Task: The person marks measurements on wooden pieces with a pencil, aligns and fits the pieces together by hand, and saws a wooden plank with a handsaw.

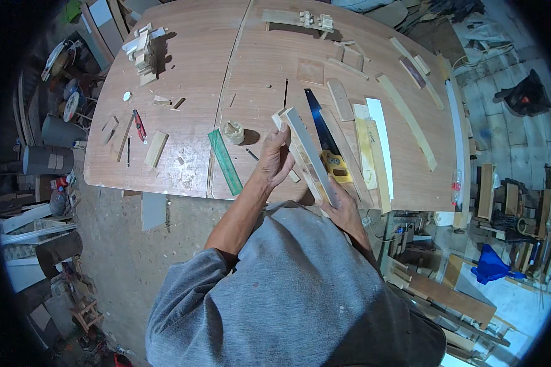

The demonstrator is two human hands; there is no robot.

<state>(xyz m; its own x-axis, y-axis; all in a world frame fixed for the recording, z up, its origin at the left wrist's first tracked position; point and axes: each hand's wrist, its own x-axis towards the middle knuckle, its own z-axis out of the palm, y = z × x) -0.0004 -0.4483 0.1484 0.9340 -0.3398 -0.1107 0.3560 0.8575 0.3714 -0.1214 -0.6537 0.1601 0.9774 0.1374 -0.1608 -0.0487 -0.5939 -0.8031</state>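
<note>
1. Gripping the wooden piece two-handed, over the near side of the surface.
2. Long axis slants from far left to near right.
3. Left hand holds the far end; right hand grips the near end (fingers partly hidden).
4. Handsaw lies just right of it.

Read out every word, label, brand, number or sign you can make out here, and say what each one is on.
No text reads clearly in this view.
Held wood: no lettering can be made out.
Pale strip: small dark marks, too small to read.
Green strip: any markings are too small to read.
Saw: any lettering is too small to read.
</note>
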